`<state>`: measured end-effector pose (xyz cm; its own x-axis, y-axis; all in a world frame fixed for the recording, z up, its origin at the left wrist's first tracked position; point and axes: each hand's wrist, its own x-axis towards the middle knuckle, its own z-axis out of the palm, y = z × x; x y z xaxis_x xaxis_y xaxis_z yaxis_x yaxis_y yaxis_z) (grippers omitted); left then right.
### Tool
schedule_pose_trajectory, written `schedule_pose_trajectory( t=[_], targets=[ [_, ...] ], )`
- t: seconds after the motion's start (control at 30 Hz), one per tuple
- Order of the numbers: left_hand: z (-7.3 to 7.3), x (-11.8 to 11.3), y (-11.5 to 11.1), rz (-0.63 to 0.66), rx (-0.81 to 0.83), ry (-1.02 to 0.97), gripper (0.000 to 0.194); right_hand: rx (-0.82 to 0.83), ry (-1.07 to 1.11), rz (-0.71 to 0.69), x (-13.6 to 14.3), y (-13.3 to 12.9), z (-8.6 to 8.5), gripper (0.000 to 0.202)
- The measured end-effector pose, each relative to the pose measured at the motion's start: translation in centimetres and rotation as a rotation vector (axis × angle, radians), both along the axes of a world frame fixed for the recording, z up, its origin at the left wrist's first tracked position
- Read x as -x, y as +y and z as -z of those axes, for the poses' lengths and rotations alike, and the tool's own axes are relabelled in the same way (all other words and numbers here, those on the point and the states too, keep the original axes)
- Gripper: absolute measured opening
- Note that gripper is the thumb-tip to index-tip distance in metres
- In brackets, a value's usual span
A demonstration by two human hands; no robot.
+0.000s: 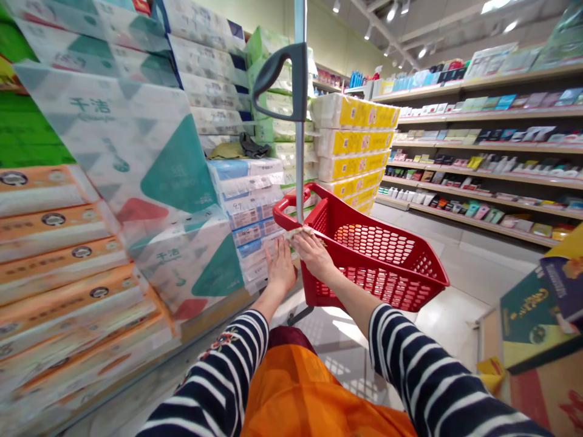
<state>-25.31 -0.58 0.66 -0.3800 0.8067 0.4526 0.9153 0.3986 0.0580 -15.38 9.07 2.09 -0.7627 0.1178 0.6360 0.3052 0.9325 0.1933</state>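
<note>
A red plastic basket with perforated sides stands in front of me, beside a metal pole with a grey loop handle. My right hand presses a pale cloth onto the basket's near left rim, by the pole. Just left of it is my left hand, its fingers stretched out and nothing visible in it. Whether its fingertips touch the basket cannot be made out.
Stacked paper packs rise on the left, with yellow-and-white packs behind the basket. Shelves of small goods line the right. Boxes stand at the lower right.
</note>
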Motion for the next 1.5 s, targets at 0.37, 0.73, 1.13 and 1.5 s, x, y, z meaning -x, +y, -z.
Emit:
schedule_pose_trajectory(
  t=[0.37,0.73,1.13,1.5],
  targets=[
    [2.7,-1.5,-0.8,0.04,0.136,0.0,0.069,0.18,-0.232,0.036,-3.9,-1.2,7.7,0.032],
    [-0.4,-4.1,1.7,0.141,0.053,0.07,0.067,0.023,0.117,0.136,-4.6,1.2,2.0,0.039],
    [2.4,-7.6,1.5,0.271,0.156,0.088,0.067,0.013,0.162,0.176,-11.6,0.3,8.0,0.037],
    [2.6,-11.6,1.5,0.418,0.251,0.129,0.065,0.093,0.056,0.31,-15.3,1.2,11.8,0.037]
  ],
)
